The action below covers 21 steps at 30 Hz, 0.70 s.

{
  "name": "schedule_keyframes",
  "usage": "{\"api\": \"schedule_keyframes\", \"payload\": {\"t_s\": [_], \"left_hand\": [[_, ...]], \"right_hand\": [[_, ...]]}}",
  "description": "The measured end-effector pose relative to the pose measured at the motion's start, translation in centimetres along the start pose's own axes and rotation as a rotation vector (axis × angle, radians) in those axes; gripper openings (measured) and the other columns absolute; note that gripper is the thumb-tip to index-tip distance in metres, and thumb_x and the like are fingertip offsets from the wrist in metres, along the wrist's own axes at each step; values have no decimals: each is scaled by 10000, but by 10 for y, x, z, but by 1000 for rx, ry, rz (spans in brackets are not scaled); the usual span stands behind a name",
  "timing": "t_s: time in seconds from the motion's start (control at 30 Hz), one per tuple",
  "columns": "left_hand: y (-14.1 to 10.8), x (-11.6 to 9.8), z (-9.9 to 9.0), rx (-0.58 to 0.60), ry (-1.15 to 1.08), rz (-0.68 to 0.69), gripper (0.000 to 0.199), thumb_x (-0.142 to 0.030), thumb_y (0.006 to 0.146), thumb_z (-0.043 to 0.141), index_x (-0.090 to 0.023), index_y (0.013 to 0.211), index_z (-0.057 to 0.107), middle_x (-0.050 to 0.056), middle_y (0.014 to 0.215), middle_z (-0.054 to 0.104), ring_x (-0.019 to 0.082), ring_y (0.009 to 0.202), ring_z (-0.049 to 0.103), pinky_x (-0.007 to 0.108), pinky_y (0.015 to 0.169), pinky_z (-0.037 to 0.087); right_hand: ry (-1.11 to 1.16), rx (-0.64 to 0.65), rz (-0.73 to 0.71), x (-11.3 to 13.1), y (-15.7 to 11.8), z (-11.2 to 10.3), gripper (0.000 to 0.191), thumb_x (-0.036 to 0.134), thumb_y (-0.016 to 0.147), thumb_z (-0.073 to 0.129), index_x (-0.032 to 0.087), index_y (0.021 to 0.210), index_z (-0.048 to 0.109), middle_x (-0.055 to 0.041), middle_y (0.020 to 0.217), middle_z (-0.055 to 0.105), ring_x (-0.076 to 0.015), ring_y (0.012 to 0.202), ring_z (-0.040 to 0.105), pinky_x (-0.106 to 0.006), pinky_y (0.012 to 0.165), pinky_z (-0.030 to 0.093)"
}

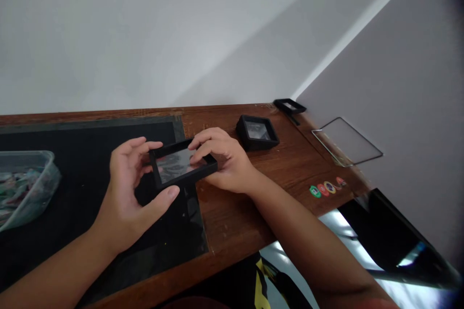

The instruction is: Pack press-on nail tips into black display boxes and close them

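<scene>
The person's two hands hold a black frame with a clear pane (176,166) between them, raised a little over the table (237,217). The left hand (126,188) is curved widely around the frame's left end, pinching it with the fingertips at the far corner and the thumb under the near rim. The right hand (226,159) grips the right end, two bent fingers reaching over the far rim onto the pane; its thumb is hidden, so how it presses cannot be told. Under the left hand lies a dark mat (87,142), and further left of that hand a clear plastic tub (54,174) holds small mixed pieces too blurred to make out. Just beyond the right hand, to its right, sits a deeper black frame (258,130), its pane tilted toward the person. Further off in that direction, near the corner of the walls, another black frame (290,105) rests with a small dark strip (294,119) beside it. Well to the right of the right hand, a thin rectangular outline (362,160) is by the side wall (409,82), and nearer the right forearm four round stickers (321,189) form a row on the table.
</scene>
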<state>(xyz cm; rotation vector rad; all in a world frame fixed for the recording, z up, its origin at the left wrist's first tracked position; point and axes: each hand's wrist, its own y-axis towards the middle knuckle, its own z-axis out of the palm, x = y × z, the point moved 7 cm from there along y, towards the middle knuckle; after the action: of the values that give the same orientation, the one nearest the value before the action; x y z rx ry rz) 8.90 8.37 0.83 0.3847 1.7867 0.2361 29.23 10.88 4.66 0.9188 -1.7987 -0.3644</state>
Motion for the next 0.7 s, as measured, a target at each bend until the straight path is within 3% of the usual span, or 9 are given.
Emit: {"api": "schedule_keyframes", "payload": {"t_s": [0.1, 0.2, 0.27, 0.4, 0.53, 0.7], "left_hand": [[0, -14, -2, -56, 94, 170, 882, -298, 755, 896, -325, 1480, 395, 113, 1542, 538, 332, 1380, 595, 535, 1084, 561], [-1, -21, -1, -69, 162, 260, 986, -290, 696, 940, -296, 1512, 385, 140, 1548, 533, 360, 1443, 556, 542, 1109, 538], [-2, -22, 3, -43, 183, 288, 1032, -292, 679, 955, -282, 1533, 375, 156, 1543, 537, 368, 1445, 561, 539, 1097, 550], [-6, -24, 10, -4, 171, 320, 1035, -272, 692, 950, -259, 1546, 367, 179, 1528, 531, 367, 1451, 565, 541, 1113, 552], [-7, -21, 14, 38, 147, 317, 1053, -288, 695, 958, -261, 1545, 337, 189, 1552, 497, 369, 1478, 537, 574, 1175, 507], [-2, 2, 15, 90, 37, 93, 984, -401, 723, 944, -278, 1494, 345, 162, 1514, 525, 357, 1424, 554, 630, 1200, 450]], "right_hand": [[-207, 71, -35, 3, -1, 4, 392, 349, 813, 863, 267, 1173, 732, -104, 1374, 709, -283, 1315, 636, -512, 1187, 436], [-263, 161, -8, -1, -4, 12, 842, 501, 775, 904, 244, 1498, 555, -177, 1608, 542, -339, 1546, 443, -574, 1297, 315], [-243, 203, -18, -4, -6, 17, 1006, 486, 764, 904, 221, 1607, 423, -194, 1677, 466, -349, 1598, 374, -585, 1333, 245], [-172, 279, -6, -11, -9, 27, 1068, 398, 773, 867, 210, 1666, 312, -200, 1687, 456, -357, 1554, 439, -578, 1293, 324], [-107, 306, 70, -18, -11, 33, 1058, 461, 726, 893, 220, 1620, 382, -203, 1645, 491, -373, 1476, 509, -573, 1218, 418], [128, 300, 205, -25, -8, 36, 966, 547, 676, 924, 181, 1469, 512, -172, 1467, 610, -332, 1320, 598, -526, 1157, 466]]}}
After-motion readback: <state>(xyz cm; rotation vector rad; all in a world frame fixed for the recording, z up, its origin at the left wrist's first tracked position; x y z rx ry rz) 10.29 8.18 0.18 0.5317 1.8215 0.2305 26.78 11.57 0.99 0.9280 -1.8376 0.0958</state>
